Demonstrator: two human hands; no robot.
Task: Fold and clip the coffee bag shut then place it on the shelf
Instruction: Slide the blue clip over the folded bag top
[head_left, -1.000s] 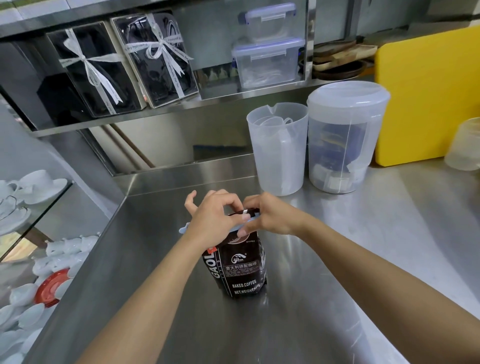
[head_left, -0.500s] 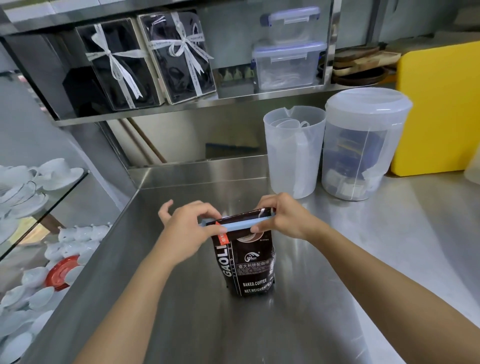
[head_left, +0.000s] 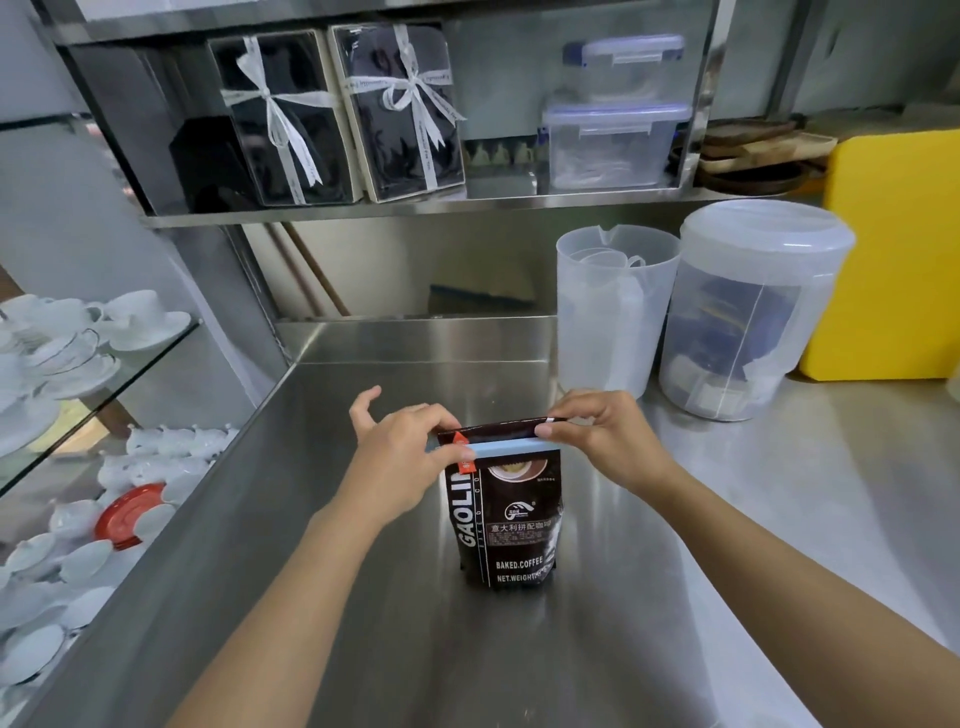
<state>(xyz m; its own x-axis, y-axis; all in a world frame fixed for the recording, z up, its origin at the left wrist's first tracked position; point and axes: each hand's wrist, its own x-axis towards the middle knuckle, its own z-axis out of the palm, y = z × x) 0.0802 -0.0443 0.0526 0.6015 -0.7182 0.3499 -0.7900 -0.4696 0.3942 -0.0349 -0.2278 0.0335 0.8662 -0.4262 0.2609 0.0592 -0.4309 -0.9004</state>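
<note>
Both arms are bare from the fingers back to the frame edge; no sleeve is visible. The left hand (head_left: 402, 460) and right hand (head_left: 605, 441) wear no gloves, rings or watch. The fingernails look short and unpainted.

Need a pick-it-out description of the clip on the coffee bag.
On the steel counter, in front of two clear plastic jugs, one dark coffee bag stands upright. Across its top runs the clip, a thin pale-blue bar pinched at its ends by the left hand and right hand; nothing else nearby is blue.
</note>
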